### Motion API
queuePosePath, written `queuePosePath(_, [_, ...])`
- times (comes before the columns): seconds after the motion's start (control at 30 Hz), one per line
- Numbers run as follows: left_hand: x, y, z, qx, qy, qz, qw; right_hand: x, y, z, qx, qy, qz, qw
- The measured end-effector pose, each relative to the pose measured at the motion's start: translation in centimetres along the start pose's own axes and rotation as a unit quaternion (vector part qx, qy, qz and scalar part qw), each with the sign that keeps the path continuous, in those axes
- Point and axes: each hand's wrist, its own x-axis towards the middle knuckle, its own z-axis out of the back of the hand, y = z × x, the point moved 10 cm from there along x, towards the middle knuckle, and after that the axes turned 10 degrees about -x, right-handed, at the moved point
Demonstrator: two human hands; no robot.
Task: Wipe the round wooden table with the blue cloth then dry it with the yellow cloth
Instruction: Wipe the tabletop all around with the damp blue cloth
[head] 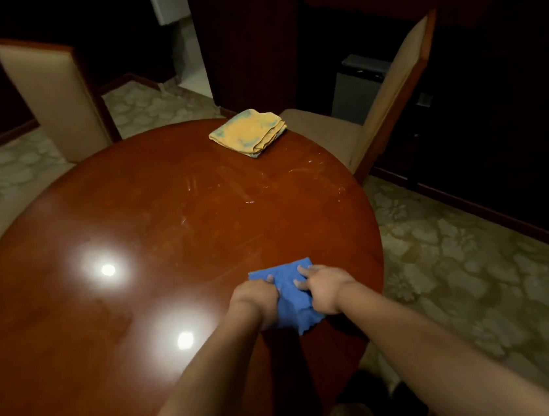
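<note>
Blue crumpled cloth (284, 292) lies near the right edge of the round polished wooden worktop (131, 224); left hand (259, 295) bunches it, right hand (323, 287) presses with spread fingers, likely for wiping. Folded yellow cloth (248, 132) waits at the far edge.

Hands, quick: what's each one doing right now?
Left hand: fingers curled, gripping the blue cloth.
Right hand: fingers spread flat, pressing the same cloth.

— Any writing or labels on your feed?

— None I can read. The yellow cloth (248, 132) in the upper middle of the frame is plain, and so is the blue cloth (290, 295) lower down.
</note>
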Motion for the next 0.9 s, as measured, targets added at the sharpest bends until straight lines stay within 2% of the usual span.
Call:
queuePosePath(0.13, [-2.6,1.0,-1.9,0.001,0.002,-0.014,1.0,-0.2,2.7,-0.2,-0.026,0.001,0.0,1.0])
queuePosePath(0.37, [-1.8,1.8,-1.6,-0.045,-0.007,-0.034,0.998,0.9,2.0,1.5,-0.043,0.002,0.014,0.999])
queuePosePath(0.73, [6.1,5.2,6.3,-0.072,-0.022,0.019,0.997,8.6,-3.0,8.3,-0.038,-0.068,0.027,0.997])
queuePosePath(0.9, [8.0,6.6,7.9,-0.076,-0.021,0.027,0.997,10.5,-4.4,10.0,-0.029,-0.076,0.035,0.996])
